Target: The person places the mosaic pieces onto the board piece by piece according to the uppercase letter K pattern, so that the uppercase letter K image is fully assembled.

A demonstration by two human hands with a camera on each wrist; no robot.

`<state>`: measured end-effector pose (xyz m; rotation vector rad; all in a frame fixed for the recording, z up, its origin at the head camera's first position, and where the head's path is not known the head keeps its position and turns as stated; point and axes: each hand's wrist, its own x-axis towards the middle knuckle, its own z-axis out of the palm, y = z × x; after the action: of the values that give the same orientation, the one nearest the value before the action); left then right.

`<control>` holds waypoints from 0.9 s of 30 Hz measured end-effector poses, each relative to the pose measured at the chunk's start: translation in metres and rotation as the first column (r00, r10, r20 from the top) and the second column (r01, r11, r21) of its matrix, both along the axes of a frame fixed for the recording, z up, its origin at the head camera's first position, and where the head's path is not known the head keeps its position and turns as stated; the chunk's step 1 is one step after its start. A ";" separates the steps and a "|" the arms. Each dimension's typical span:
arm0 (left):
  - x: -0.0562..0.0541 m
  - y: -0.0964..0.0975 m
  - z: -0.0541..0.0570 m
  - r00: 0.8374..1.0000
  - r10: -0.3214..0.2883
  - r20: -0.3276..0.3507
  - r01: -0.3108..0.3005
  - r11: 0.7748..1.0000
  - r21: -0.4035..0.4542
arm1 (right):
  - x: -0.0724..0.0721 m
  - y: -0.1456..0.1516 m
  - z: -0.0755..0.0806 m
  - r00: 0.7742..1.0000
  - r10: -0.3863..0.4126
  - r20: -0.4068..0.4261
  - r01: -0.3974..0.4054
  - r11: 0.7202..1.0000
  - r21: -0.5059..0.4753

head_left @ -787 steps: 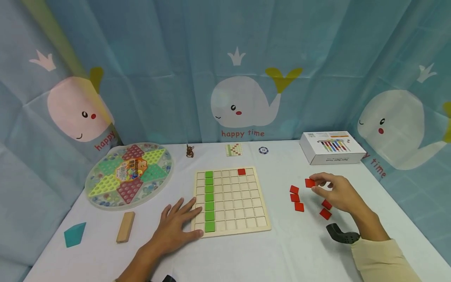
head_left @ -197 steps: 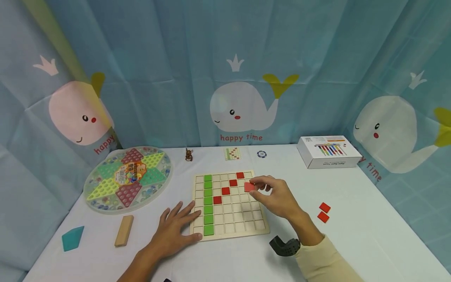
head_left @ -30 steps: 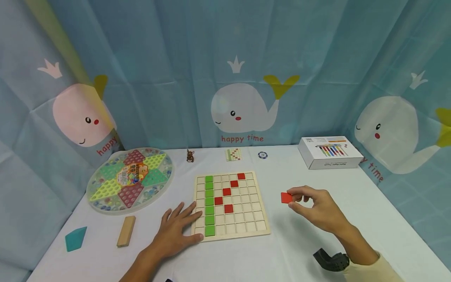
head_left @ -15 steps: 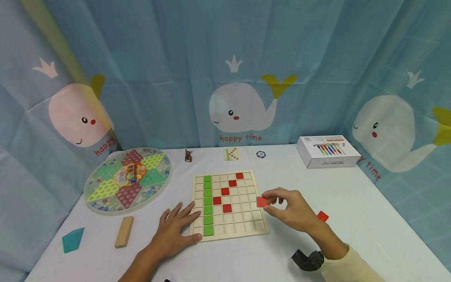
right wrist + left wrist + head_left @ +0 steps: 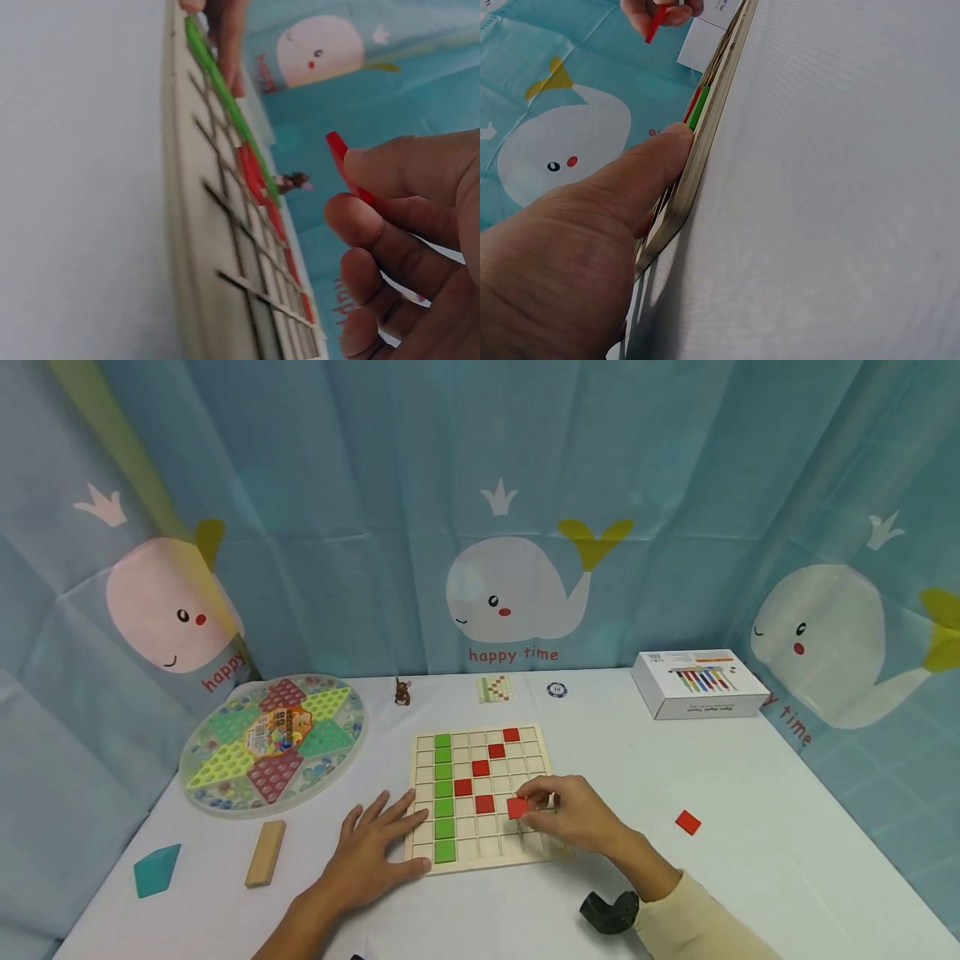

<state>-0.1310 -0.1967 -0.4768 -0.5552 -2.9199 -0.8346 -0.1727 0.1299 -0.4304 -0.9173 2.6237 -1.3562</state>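
A wooden grid board (image 5: 471, 863) lies flat on the white table, with a green tile column (image 5: 444, 807) near its left side. Red tiles (image 5: 480, 768) slope from the top right of the grid down to that column, and one red tile (image 5: 484, 804) sits a row lower. My left hand (image 5: 371, 856) rests spread on the board's left edge, thumb at the lower corner. Thumb and fingers of my right hand (image 5: 577, 814) pinch a square red tile (image 5: 517, 808); the right wrist view shows it (image 5: 345, 169) tilted above the grid. A loose red tile (image 5: 687, 822) lies right of the board.
Behind the board stand a small brown figurine (image 5: 402, 692), a pattern card (image 5: 495, 688) and a round chip (image 5: 557, 690). A white box (image 5: 699, 685) is at back right. Left are a Chinese checkers board (image 5: 273, 743), a wooden block (image 5: 266, 853) and a teal piece (image 5: 157, 870).
Over the last second my right hand has carried the red tile leftward from beside the board to over it. Since the oldest frame, several red tiles have joined the grid. My left hand stays put.
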 end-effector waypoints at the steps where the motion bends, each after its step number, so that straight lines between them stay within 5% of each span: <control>1: 0.000 0.000 0.000 1.000 0.000 0.002 0.000 1.000 0.001 | -0.001 -0.002 -0.002 1.000 0.004 0.015 -0.005 1.000 0.006; 13: 0.000 0.001 0.000 1.000 0.005 -0.009 -0.005 1.000 0.003 | -0.006 -0.014 -0.015 0.997 -0.003 0.080 -0.010 0.988 0.156; 27: 0.000 0.000 0.001 1.000 -0.001 -0.009 0.001 1.000 0.011 | -0.006 -0.011 -0.010 0.999 -0.003 0.048 -0.005 0.985 0.172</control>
<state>-0.1307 -0.1963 -0.4758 -0.5579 -2.9053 -0.8446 -0.1784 0.1185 -0.4409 -0.8514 2.6517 -1.1151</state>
